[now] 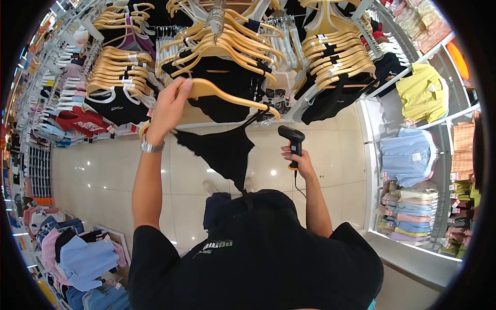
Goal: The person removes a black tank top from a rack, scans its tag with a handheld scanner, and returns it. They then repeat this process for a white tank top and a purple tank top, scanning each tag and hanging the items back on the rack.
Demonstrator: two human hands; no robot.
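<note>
Nearest, below both hands, is the wearer's black T-shirt (258, 248). The hands are apart: the left hand (168, 106), a metal watch (152, 146) at its wrist, grips a wooden hanger (227, 97) close to the hook, and the right hand (304, 164) is closed round the handle of a barcode scanner (292, 139). A black thin-strapped top (219, 155) hangs from the hanger, between the hands. The hanger slopes down towards the scanner; holding it steadier and more level should keep the strap from slipping off its end. The scanner's cable (297, 183) trails below the right hand and is best kept clear of the cloth. Beyond the left hand hang black garments (219, 85) on wooden hangers; farther right of the right hand is a light-blue shirt (411, 155).
</note>
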